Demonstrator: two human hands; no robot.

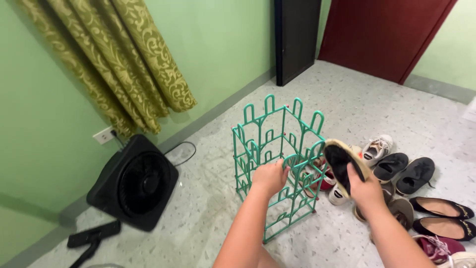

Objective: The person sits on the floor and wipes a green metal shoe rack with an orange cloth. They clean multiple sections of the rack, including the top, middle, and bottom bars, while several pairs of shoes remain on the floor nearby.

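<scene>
A teal wire shoe rack [267, 144] stands upright on the speckled floor in the middle of the view. My left hand [270, 176] grips one of its looped holders on the near side. My right hand [366, 189] holds a shoe [343, 164] with a black inside and a tan rim, tilted sole-out, just right of the rack. Several other shoes lie on the floor to the right: a white sneaker [376, 148], a pair of dark grey slip-ons [404, 171], black flats [444, 218] and a maroon sneaker [436, 247].
A black box fan [134, 183] leans against the green wall at the left, plugged into a wall socket [104, 135]. A black vacuum nozzle [93, 236] lies in front of it. Olive patterned curtains [129, 59] hang at the upper left. A dark red door [384, 34] is at the back.
</scene>
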